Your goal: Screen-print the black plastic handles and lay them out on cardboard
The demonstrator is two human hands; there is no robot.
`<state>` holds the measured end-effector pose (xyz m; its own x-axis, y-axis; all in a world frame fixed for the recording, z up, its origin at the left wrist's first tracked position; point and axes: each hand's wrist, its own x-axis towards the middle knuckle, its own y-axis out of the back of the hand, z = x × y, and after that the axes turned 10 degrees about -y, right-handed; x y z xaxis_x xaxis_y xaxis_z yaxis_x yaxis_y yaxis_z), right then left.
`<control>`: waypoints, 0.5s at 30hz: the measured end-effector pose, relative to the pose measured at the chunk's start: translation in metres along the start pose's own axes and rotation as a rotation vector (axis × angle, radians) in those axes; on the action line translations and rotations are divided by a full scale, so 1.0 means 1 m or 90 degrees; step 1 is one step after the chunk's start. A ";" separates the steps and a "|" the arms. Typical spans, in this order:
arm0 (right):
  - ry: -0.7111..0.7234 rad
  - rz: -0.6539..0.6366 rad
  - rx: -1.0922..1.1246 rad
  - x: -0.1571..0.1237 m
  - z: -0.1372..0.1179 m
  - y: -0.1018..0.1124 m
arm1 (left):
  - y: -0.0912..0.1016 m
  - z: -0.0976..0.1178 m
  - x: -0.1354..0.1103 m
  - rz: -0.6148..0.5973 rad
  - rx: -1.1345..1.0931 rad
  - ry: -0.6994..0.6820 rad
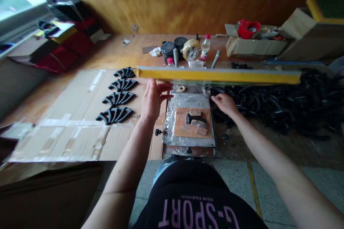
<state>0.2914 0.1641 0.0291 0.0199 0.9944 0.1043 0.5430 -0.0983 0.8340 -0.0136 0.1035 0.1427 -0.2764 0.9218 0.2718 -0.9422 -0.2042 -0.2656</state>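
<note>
One black part (196,118) lies between the grips, untouched: left hand (154,102) spread apart, right hand (225,104) unclear.

A flat brown cardboard sheet (80,121), patched with pale tape, lies on the left part of the wooden table (113,50). At the far edge stand two black round tins (168,48), a roll of yellowish tape (191,50) and a clear plastic bottle with a red cap (205,47), close together. Further right, a red tape dispenser (248,28) rests on a brown cardboard box (255,47). Behind them is an ochre wall (174,0).
</note>
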 end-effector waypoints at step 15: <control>0.235 -0.161 -0.056 -0.090 -0.053 -0.051 | 0.057 -0.097 -0.138 0.004 0.186 0.441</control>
<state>0.2171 0.0778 0.0056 -0.4133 0.9083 0.0642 0.4182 0.1267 0.8995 -0.0112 -0.0034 0.0007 -0.1899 0.8973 -0.3984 -0.9797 -0.1999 0.0167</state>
